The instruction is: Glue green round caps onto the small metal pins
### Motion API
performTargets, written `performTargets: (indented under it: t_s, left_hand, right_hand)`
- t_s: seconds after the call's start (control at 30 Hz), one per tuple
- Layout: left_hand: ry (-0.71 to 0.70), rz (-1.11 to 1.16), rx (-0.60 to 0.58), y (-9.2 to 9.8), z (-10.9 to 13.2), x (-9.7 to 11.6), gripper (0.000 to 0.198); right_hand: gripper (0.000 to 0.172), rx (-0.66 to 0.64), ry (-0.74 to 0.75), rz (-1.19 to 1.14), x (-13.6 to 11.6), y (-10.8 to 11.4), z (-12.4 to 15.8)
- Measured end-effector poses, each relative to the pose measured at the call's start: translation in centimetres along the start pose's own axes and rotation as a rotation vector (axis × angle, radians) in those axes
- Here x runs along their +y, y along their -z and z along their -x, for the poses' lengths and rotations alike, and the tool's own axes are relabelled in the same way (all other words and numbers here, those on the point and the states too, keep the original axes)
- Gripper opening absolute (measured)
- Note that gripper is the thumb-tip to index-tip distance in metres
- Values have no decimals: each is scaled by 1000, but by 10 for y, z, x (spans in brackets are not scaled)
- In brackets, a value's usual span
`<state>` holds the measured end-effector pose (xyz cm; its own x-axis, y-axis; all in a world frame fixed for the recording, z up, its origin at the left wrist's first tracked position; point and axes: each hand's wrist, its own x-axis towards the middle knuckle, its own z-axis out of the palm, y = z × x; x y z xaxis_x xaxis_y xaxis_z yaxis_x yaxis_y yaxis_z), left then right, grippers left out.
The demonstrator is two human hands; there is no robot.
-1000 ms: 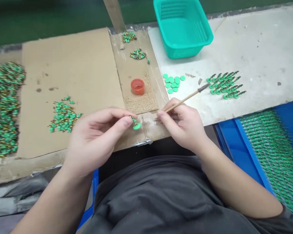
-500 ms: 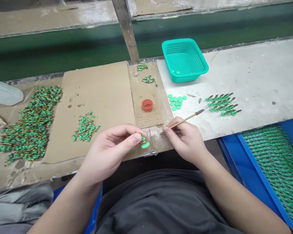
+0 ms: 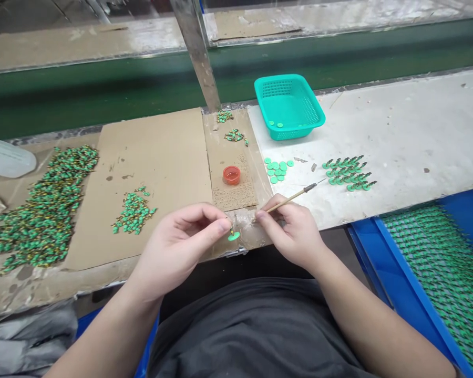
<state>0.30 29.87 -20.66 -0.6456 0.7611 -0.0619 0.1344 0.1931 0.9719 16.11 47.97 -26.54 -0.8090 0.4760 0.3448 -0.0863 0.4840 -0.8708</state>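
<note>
Between the thumb and forefinger of my left hand [image 3: 185, 244] is a small green figurine [image 3: 233, 235] on a round green base, its upper part mostly hidden by the fingers. My right hand [image 3: 289, 228] is closed around a thin wooden paintbrush [image 3: 286, 201], whose dark ferrule and fine tip point away to the right. The brush tip is apart from the figurine. Beyond my hands stands a small red cup [image 3: 232, 175] on speckled cardboard. Loose green discs [image 3: 276, 169] lie to the right of the cup.
A teal basket [image 3: 295, 134] with a few discs stands at the back. Rows of based figurines [image 3: 349, 172] stand on the right. A large pile [image 3: 43, 205] and a smaller pile [image 3: 133, 211] of green pieces lie left. A blue tray [image 3: 413, 273] packed with figurines is at lower right.
The view has shifted slightly, so the table things sit a little lower and further left. Both hands keep their grips, and the figurine's upper part is now more covered by my left fingers.
</note>
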Motion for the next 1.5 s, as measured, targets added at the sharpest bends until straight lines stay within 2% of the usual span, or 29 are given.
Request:
performTargets:
  t_s: [0.17, 0.27, 0.33, 0.43, 0.57, 0.63, 0.7, 0.73, 0.8, 0.93, 1.0, 1.07, 1.13, 1.2, 1.27, 1.33, 1.37, 1.43, 1.47, 1.5]
  left_hand:
    - [-72, -150, 3, -7, -5, 0, 39]
    - [-158, -263, -19, -28, -25, 0, 32]
    - [-208, -285, -85, -55, -46, 4, 32]
    - [-277, -294, -184, -108, -81, 17, 30]
    - [-355, -381, -204, -177, -112, 24, 27]
    - [-384, -436, -175, -200, -117, 21, 29]
    - [-404, -489, -151, -212, -116, 16, 31]
    - [-412, -516, -144, -212, -115, 15, 32]
    - [-423, -575, -124, -202, -115, 14, 36]
    - [-403, -745, -16, -148, -137, 30, 41]
    - [-363, -855, -34, -122, -157, 40, 30]
    - [-320, -951, -113, -109, -176, 44, 20]
    - [-269, -1032, -203, -109, -190, 45, 21]
    - [-207, -1094, -275, -119, -197, 45, 32]
    - [-149, -1120, -331, -129, -199, 49, 38]
    - [-109, -1096, -377, -131, -193, 56, 37]
    - [-94, -1068, -393, -127, -187, 59, 35]
    - [-63, -987, -400, -110, -166, 64, 28]
    - [-41, -942, -400, -98, -150, 64, 23]
    - [-10, -899, -398, -84, -132, 61, 22]
  right_hand:
    - [20, 109, 67, 57, -3, 11, 25]
    - [19, 193, 72, 64, -1, 28, 51]
    - [18, 240, 32, 85, 2, 42, 68]
    - [16, 294, -42, 122, 6, 61, 88]
    - [16, 362, -92, 123, 8, 79, 105]
    - [16, 385, -98, 118, 8, 86, 111]
    - [17, 404, -99, 114, 8, 92, 115]
    - [17, 410, -101, 110, 8, 94, 117]
    - [14, 422, -110, 100, 9, 99, 121]
    - [14, 413, -135, 44, 9, 107, 124]
    - [14, 376, -159, 13, 8, 112, 121]
    - [14, 345, -176, 12, 5, 116, 116]
    - [14, 333, -173, 31, 0, 118, 110]
    - [16, 329, -164, 43, -5, 119, 105]
    - [16, 323, -162, 45, -10, 117, 103]
    - [10, 323, -162, 35, -15, 113, 105]
    - [23, 326, -164, 15, -17, 110, 107]
    - [61, 350, -158, -70, -22, 106, 111]
    - [73, 354, -155, -124, -24, 104, 113]
    - [75, 345, -150, -172, -26, 103, 114]
